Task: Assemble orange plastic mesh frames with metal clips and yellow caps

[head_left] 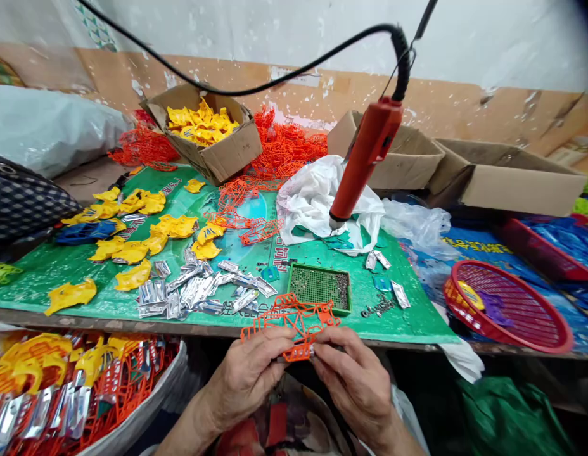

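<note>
Between both hands, at the table's front edge, is an orange plastic lattice frame (301, 320). My left hand (251, 370) pinches its left side with thumb and fingers. On the right side, my right hand (353, 373) grips the same frame, and a bit of something silvery shows by its fingertips. Just behind the frame lies a green mesh tray (317, 285) with small dark screws gathered at its right end. A red electric screwdriver (365, 161) hangs tip down above the table. Silver chromed parts (199, 288) lie piled to the left of the tray.
Yellow plastic shells (175, 226) lie scattered on the left, with more in a cardboard box (232, 149) behind. Orange frames (294, 149) heap at the back. A red basket (536, 316) stands right. A sack (132, 424) of assembled parts sits lower left. A black cable (275, 85) crosses overhead.
</note>
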Tool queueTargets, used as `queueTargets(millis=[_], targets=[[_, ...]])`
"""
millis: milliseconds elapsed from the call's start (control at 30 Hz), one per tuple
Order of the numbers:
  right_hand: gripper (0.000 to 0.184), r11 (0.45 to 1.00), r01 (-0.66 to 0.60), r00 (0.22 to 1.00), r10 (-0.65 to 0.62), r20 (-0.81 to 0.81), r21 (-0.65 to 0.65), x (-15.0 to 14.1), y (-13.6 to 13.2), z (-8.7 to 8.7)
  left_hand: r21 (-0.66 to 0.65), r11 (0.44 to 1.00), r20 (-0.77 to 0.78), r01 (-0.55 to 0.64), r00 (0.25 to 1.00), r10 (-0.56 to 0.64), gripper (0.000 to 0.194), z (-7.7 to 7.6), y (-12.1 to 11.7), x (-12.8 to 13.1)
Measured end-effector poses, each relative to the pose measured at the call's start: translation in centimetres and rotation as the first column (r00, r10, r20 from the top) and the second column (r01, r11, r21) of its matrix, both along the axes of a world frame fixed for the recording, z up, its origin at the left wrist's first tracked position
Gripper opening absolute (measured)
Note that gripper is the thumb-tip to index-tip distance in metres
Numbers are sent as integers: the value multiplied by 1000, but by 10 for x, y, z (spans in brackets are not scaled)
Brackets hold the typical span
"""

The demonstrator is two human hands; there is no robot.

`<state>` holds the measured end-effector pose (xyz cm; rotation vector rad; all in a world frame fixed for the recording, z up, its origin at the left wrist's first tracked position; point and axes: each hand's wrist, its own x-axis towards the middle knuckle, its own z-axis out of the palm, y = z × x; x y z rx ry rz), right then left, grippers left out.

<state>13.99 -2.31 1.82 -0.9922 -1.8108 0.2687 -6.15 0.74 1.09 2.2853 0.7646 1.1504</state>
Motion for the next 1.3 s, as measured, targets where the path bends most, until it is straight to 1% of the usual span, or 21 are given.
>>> queueTargets(millis=[100, 233, 400, 500, 600, 667, 733, 800, 867, 933, 1000, 1067, 1167, 1300], targets=[[20, 1000, -8, 1000, 8, 4, 13, 1, 2, 0, 1, 1000, -12, 9, 1000, -9, 31, -1, 1, 0], [19, 1000, -7, 1000, 7, 9, -2, 1, 1, -2, -7, 1000, -15, 16, 1000, -16, 34, -2, 2, -1], [21, 1000, -16, 1000, 16, 9, -24, 1, 0, -2, -7, 999, 9, 44, 999, -44, 34, 1, 4, -1], [20, 1000, -11, 1000, 11, 9, -12, -1, 2, -2, -13, 999, 16, 45, 999, -44, 33, 4, 4, -1], [21, 1000, -10, 998, 10, 60, 6, -2, 4, 1, -37, 999, 1, 37, 999, -37, 32, 5, 5, -2], [21, 1000, -28, 993, 29, 117, -2, -3, 6, 2, -53, 998, -15, 45, 999, -46, 31, 6, 5, -3], [19, 999, -42, 989, 41, 141, 1, -4, 6, 2, -53, 997, -28, 54, 998, -56, 31, 4, 5, -3], [20, 999, -25, 990, 20, 138, 36, -5, 7, -2, -23, 1000, -32, 18, 999, -18, 32, 2, 3, -1], [22, 997, 20, 991, -29, 131, 71, -6, 6, -8, 12, 996, -14, -93, 996, 93, 34, -2, -1, 2], [23, 992, 78, 987, -91, 135, 102, -7, 6, -14, 28, 976, 32, -216, 976, 216, 39, -5, -5, 4], [22, 983, 130, 978, -148, 148, 130, -8, 6, -20, 29, 962, 67, -271, 961, 268, 39, -7, -8, 5], [22, 974, 157, 968, -184, 170, 163, -8, 5, -25, 28, 964, 71, -265, 962, 262, 35, -7, -10, 6], [23, 966, 166, 958, -205, 200, 199, -8, 5, -31, 15, 968, 68, -249, 967, 247, 33, -7, -11, 5], [24, 965, 167, 957, -208, 202, 201, -7, 4, -35, 22, 972, 83, -236, 969, 233, 34, -7, -10, 5]])
